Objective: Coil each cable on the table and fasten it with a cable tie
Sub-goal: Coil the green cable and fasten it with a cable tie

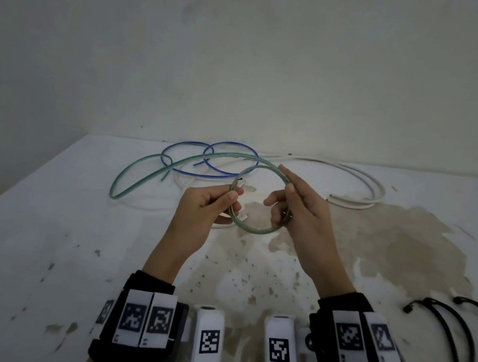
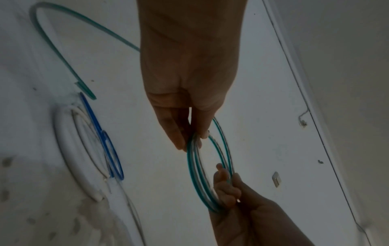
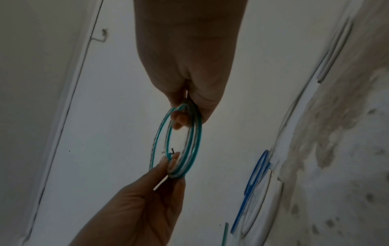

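A green cable is wound into a small round coil held above the table between both hands. My left hand pinches the coil's left side between thumb and fingers. My right hand grips the coil's right side, index finger stretched along the loop. The rest of the green cable trails left over the table in a long bend. A blue cable lies in two loose loops behind, and a white cable curves at the back right.
Black cords lie near the table's right front edge. The white table has a large brown stain on its right half and small specks in the middle. A plain wall stands close behind the table.
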